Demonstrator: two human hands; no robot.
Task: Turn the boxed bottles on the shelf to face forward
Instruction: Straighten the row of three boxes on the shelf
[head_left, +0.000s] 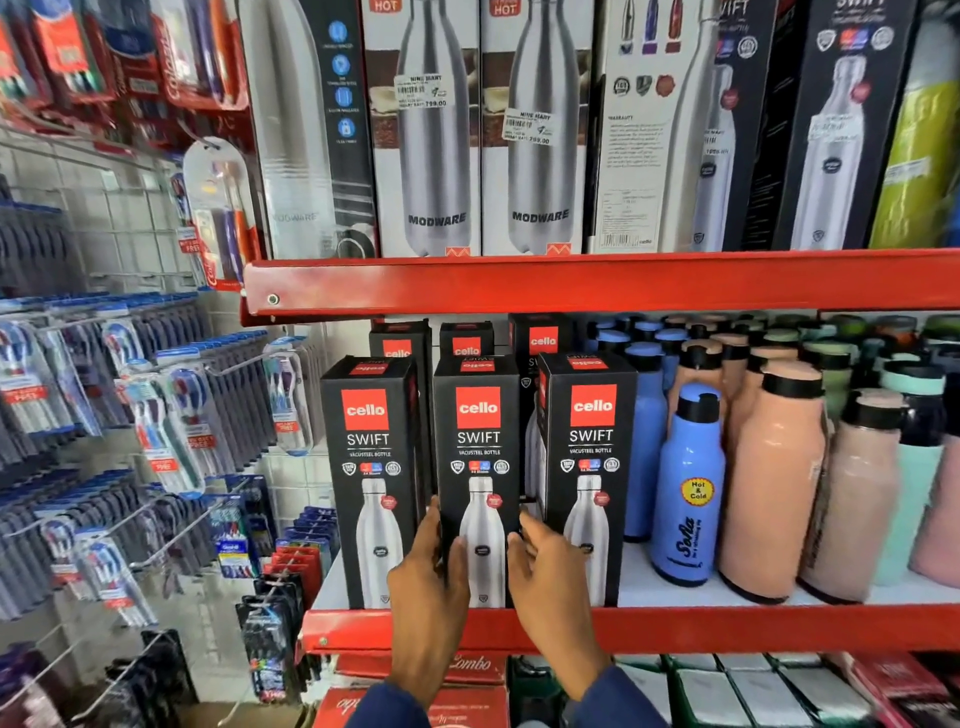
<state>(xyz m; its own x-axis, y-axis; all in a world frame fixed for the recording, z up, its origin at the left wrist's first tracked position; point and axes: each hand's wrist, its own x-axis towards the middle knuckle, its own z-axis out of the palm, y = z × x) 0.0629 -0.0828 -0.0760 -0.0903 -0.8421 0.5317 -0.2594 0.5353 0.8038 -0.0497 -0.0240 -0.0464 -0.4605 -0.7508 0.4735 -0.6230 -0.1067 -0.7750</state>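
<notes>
We're squaring middle box (479, 467) at shelf (727, 626) front edge. Left hand (428, 587), right hand (550, 577) clasp its sides. Next: small twist flush with neighbours, then let go.

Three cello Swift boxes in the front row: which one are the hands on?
The middle box. The left hand and right hand grip its lower sides; the left box and right box stand ungripped.

Shelf (727, 629) front edge: narrow gaps beside middle box (478, 467); blue bottle (685, 488) crowds right box (587, 467).
</notes>
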